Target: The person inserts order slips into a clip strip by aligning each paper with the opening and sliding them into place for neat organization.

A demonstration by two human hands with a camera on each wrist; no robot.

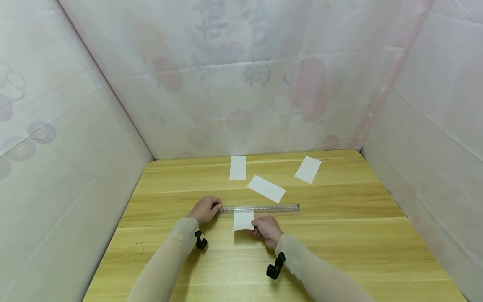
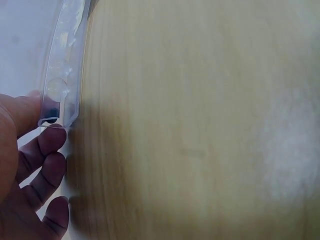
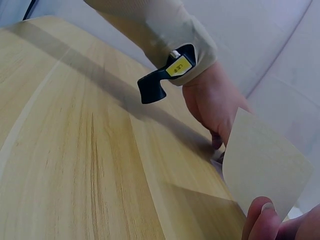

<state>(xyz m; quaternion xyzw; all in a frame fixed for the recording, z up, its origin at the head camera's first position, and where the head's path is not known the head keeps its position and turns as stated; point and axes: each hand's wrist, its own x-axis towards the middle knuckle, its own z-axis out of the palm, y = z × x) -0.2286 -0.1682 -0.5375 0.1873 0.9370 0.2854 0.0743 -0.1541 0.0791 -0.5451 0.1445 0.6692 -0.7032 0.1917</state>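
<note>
A long, clear plastic strip like a ruler [image 1: 277,208] lies crosswise on the wooden table. Its left end is pinched by my left hand [image 1: 205,209], thumb on one side and index finger on the other; the other fingers curl beside it in the left wrist view. A white paper slip [image 1: 243,220] reaches under the strip, its near edge raised off the table. With thumb and fingers my right hand [image 1: 268,230] pinches the slip's near right corner. In the right wrist view the slip [image 3: 260,162] bends upward, partly hiding the left hand [image 3: 212,100].
Three more white slips lie toward the back: one upright [image 1: 237,167], one slanted [image 1: 266,188] and one at the right [image 1: 308,169]. Pale printed cloth walls [image 1: 241,105] close off the table's back and sides. Each wrist carries a black camera mount [image 1: 276,266].
</note>
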